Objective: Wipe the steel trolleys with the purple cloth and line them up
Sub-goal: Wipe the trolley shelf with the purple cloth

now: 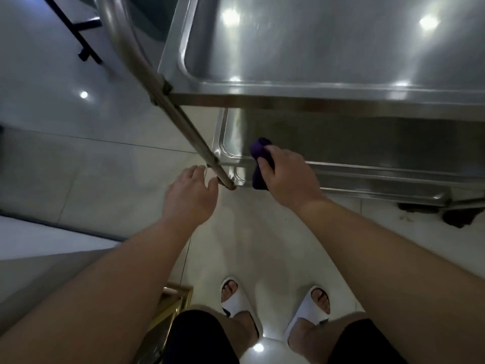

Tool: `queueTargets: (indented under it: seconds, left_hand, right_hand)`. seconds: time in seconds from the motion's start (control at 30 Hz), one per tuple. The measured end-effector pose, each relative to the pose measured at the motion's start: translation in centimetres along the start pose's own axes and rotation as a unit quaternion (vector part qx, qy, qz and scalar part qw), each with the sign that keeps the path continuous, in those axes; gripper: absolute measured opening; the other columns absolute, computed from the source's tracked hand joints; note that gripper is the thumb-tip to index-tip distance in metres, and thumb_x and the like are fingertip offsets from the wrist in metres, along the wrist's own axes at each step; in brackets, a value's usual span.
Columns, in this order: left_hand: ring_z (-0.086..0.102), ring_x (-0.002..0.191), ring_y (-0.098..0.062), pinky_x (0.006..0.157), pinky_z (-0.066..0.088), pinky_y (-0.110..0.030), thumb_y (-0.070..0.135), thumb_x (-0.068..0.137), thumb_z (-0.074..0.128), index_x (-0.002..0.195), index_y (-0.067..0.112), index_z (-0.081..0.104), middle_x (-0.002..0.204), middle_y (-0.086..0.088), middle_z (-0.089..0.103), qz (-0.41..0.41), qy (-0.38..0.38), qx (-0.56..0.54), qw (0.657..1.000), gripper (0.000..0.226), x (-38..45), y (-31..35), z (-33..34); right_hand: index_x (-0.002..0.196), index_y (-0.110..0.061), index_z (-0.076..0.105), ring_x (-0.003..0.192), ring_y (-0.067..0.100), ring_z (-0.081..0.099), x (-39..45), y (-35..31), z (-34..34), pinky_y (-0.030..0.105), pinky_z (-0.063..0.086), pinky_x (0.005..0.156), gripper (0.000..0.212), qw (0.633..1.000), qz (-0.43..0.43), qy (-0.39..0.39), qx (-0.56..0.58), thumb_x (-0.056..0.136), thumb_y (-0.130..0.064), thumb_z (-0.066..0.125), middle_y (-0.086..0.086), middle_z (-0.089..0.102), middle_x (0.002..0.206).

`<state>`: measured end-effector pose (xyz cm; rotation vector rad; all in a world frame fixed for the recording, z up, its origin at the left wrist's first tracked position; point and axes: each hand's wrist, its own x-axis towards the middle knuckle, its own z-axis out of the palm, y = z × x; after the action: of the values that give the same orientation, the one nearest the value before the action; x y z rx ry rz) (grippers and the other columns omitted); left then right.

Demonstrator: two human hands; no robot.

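Observation:
A steel trolley point(315, 93) with three stacked trays fills the upper right of the head view, seen from above. My right hand point(288, 179) grips the purple cloth point(259, 156) at the front left corner of the middle tray point(231, 143), with the cloth hanging over that tray's front rim. My left hand point(190, 195) hovers with relaxed fingers just left of the trolley's slanted corner post point(183, 119), near its lower end, and holds nothing.
Pale floor tiles lie under my feet in white slippers point(236, 300). A black metal frame point(78, 35) stands at the upper left. A gold-edged object point(170, 306) sits by my left leg. A trolley wheel point(456, 219) shows at the right.

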<state>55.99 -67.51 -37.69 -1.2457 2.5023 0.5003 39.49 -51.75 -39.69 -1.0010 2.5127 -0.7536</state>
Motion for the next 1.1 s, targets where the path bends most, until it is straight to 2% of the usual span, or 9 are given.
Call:
queueTargets:
  seconds: [0.17,0.37,0.47,0.53,0.63,0.7,0.77,0.83,1.1]
  left_hand:
    - [0.049,0.144,-0.029,0.115,0.044,-0.048,0.063,0.094,0.063,0.158,0.022,0.043,0.158,-0.005,0.050,-0.062,0.043,-0.194,0.978,0.079,6.3,-1.9,2.3]
    - [0.067,0.097,-0.008,0.089,0.060,-0.043,0.048,0.090,0.075,0.102,0.043,0.060,0.102,0.016,0.067,0.012,0.170,-0.399,0.901,0.020,11.1,-0.7,4.5]
    - [0.068,0.082,0.000,0.080,0.059,-0.032,0.047,0.088,0.076,0.103,0.035,0.068,0.088,0.013,0.070,0.055,0.231,-0.488,0.840,0.021,12.7,-0.1,5.3]
    - [0.067,0.074,-0.005,0.073,0.061,-0.033,0.043,0.084,0.074,0.092,0.023,0.073,0.078,0.008,0.069,0.090,0.246,-0.527,0.808,0.022,13.6,0.3,5.5]
    - [0.064,0.069,-0.022,0.072,0.060,-0.044,0.032,0.081,0.068,0.069,0.024,0.069,0.067,-0.002,0.063,0.120,0.252,-0.571,0.772,0.014,14.6,0.7,6.3]
    - [0.066,0.071,-0.036,0.074,0.061,-0.050,0.028,0.078,0.067,0.065,0.026,0.070,0.067,-0.011,0.064,0.109,0.253,-0.585,0.763,0.014,15.1,0.7,6.7]
    - [0.063,0.060,-0.030,0.061,0.059,-0.040,0.030,0.078,0.068,0.060,0.030,0.069,0.060,-0.006,0.063,0.102,0.257,-0.586,0.761,0.018,15.3,0.7,7.0]
    - [0.054,0.052,-0.023,0.049,0.047,-0.032,0.027,0.080,0.068,0.054,0.028,0.063,0.056,-0.005,0.055,0.100,0.261,-0.596,0.753,0.026,15.4,0.8,7.2]
    - [0.038,0.054,-0.030,0.043,0.035,-0.049,0.023,0.075,0.066,0.060,0.017,0.035,0.061,-0.028,0.033,0.094,0.287,-0.619,0.725,0.034,17.0,0.4,8.0]
  right_hand:
    - [0.128,-0.019,0.059,0.099,0.031,0.061,6.5,-0.9,5.0,0.039,0.044,0.078,0.040,0.994,-0.065,0.049,-0.067,0.107,-0.046,0.040,0.008,0.070,0.111]
    - [0.127,-0.015,0.059,0.103,0.032,0.062,12.8,-2.0,9.0,0.041,0.045,0.086,0.039,0.986,-0.117,0.100,-0.067,0.107,-0.043,0.041,0.010,0.069,0.110]
    - [0.134,-0.018,0.055,0.115,0.031,0.058,15.0,-2.8,11.3,0.046,0.046,0.098,0.041,0.988,-0.129,0.067,-0.055,0.108,-0.044,0.037,0.009,0.066,0.124]
    - [0.140,-0.021,0.053,0.126,0.029,0.055,15.9,-2.8,12.9,0.047,0.043,0.105,0.042,0.988,-0.136,0.035,-0.059,0.109,-0.043,0.035,0.006,0.061,0.136]
    - [0.158,-0.028,0.040,0.155,0.024,0.029,16.4,-2.0,14.7,0.046,0.023,0.125,0.052,0.981,-0.165,-0.017,-0.097,0.110,-0.044,0.026,0.001,0.037,0.166]
    - [0.163,-0.031,0.030,0.159,0.022,0.017,16.2,-1.5,15.0,0.045,0.014,0.128,0.056,0.977,-0.178,-0.029,-0.109,0.110,-0.048,0.022,-0.002,0.023,0.173]
    - [0.163,-0.032,0.028,0.159,0.020,0.018,15.5,-0.7,14.6,0.044,0.014,0.128,0.056,0.978,-0.174,-0.028,-0.114,0.109,-0.049,0.026,-0.003,0.021,0.173]
    - [0.162,-0.032,0.029,0.158,0.020,0.021,14.2,1.6,13.6,0.043,0.016,0.128,0.057,0.979,-0.153,-0.020,-0.134,0.108,-0.049,0.030,-0.003,0.022,0.173]
    - [0.162,-0.014,0.032,0.152,0.037,0.031,10.5,17.9,2.5,0.049,0.022,0.127,0.060,0.963,0.159,0.134,-0.174,0.109,-0.043,0.034,0.017,0.031,0.168]
